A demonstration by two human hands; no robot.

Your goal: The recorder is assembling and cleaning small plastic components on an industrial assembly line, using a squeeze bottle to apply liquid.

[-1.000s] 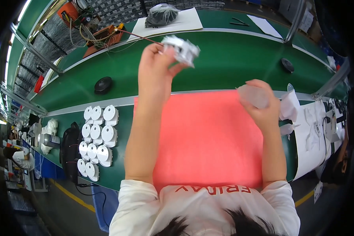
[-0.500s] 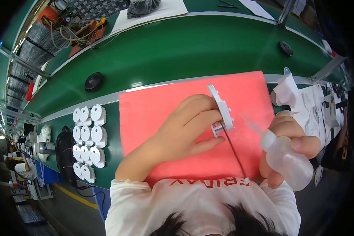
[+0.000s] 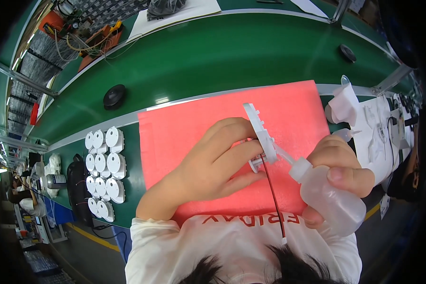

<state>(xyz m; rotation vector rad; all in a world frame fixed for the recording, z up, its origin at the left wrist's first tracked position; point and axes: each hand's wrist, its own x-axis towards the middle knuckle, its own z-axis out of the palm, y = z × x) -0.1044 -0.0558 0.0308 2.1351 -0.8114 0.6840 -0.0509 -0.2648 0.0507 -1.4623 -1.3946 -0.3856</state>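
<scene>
White plastic part (image 3: 263,135), one: edge-on above pink mat (image 3: 199,112), between left hand (image 3: 217,163) and right hand (image 3: 343,168), left nearer; long axis slanting upper left to lower right. Left hand: fingers clamped on part, dark red wire (image 3: 273,201) hanging. Right hand: wrapped around translucent squeeze bottle (image 3: 335,204), nozzle (image 3: 283,154) aimed at part; contact cannot be told.

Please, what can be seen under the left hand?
Around the left hand shows the pink sheet; the white part and its wire stick out past the fingers. The sheet directly below and the part's gripped side are covered.
</scene>
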